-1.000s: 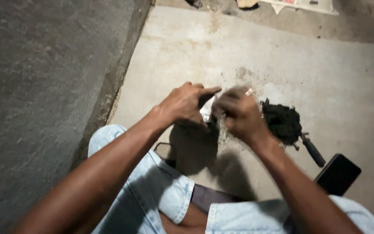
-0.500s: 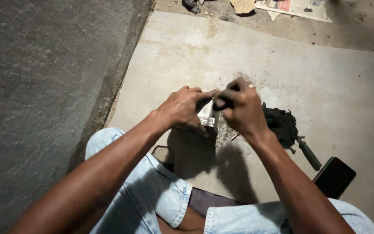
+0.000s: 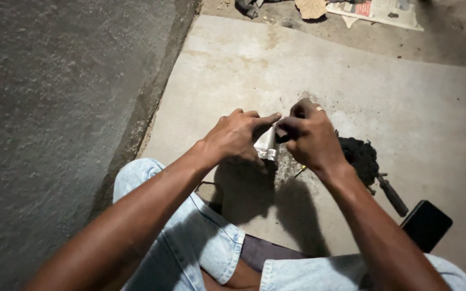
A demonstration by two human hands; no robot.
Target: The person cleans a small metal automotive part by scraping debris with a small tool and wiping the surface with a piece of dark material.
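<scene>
Both hands over concrete slab (image 3: 405, 108): left hand (image 3: 235, 137) fingers clamped on small silvery piece (image 3: 267, 146). Right hand (image 3: 311, 137) pinching a dark bit at its top; black pile (image 3: 358, 156) just beside.

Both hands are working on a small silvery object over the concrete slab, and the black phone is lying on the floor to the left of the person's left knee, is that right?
Not quite. The head view shows the black phone on the person's right side, near the dark-handled tool, not left of the left knee. The rest holds: the left hand and right hand work on the small silvery object over the concrete slab.

silvery piece (image 3: 268, 146), black phone (image 3: 426, 225), pale-blue jeans (image 3: 190, 237)
</scene>
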